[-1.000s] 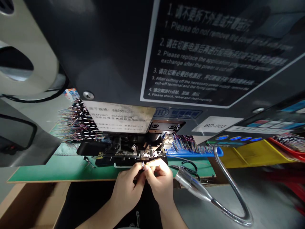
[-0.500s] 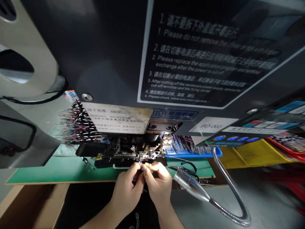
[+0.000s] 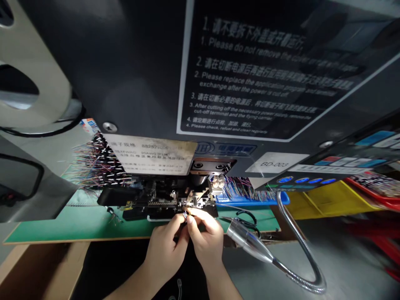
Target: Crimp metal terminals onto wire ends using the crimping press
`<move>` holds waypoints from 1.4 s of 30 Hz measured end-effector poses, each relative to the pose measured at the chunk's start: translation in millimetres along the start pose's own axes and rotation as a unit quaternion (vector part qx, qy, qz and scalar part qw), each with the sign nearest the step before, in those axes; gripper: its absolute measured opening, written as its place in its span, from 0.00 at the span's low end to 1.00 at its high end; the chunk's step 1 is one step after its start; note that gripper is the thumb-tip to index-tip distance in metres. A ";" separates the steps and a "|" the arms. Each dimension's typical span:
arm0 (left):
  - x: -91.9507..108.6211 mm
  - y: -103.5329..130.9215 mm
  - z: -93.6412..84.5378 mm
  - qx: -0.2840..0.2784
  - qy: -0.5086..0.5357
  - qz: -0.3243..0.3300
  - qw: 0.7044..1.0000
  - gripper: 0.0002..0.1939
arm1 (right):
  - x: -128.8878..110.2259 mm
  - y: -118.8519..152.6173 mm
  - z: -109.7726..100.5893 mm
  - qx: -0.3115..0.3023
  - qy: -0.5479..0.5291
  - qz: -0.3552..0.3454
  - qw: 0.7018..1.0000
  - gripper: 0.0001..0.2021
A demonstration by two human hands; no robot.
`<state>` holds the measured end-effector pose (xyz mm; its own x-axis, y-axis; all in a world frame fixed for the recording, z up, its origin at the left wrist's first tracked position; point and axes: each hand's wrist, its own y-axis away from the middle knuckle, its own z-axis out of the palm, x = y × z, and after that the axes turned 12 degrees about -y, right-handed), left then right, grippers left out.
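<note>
Thin coloured wires (image 3: 185, 215), with white, blue and yellow ends showing, stand up between my fingertips. My left hand (image 3: 167, 246) is closed, its thumb and forefinger pinching them from the left. From the right, my right hand (image 3: 204, 239) pinches the wires too, its forefinger reaching out to the lit tooling (image 3: 193, 201) of a terminal crimping machine. How far the wires run below the fingers is hidden by the hands. The dark machine housing (image 3: 131, 75) fills the upper view above both hands.
Black-handled scissors (image 3: 246, 221) lie right of my hands on the green worktop (image 3: 78, 229). A gooseneck lamp (image 3: 250, 241) bends in front of them. Wire bundles (image 3: 96, 166) lie behind left; a blue tray (image 3: 250, 201) and yellow bin (image 3: 334, 202) stand right.
The right forefinger has stretched forward toward the tooling, and a yellow wire end now shows between the fingers. My left hand keeps its pinch. The whole view has shifted slightly.
</note>
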<state>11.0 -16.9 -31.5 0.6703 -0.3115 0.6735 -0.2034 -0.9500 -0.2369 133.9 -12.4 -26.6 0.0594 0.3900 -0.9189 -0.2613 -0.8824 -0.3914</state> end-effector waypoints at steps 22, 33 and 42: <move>-1.2 -5.4 -3.1 -0.045 0.018 -0.020 0.999 0.08 | -5.4 -1.1 6.9 -0.007 -0.071 0.078 0.994 0.05; -2.5 -3.0 -4.8 -0.053 0.064 0.004 0.997 0.12 | -2.8 0.1 6.8 -0.013 -0.059 0.071 0.996 0.07; -6.3 -2.6 -2.4 -0.025 -0.015 0.017 0.999 0.12 | -5.7 -4.4 6.2 -0.010 -0.022 -0.022 0.999 0.05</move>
<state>5.6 -12.5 -33.5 0.6831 -0.3426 0.6449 -0.2606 -0.9393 -0.2230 128.8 -9.1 -19.3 0.0283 0.4397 -0.8977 -0.2390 -0.8690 -0.4332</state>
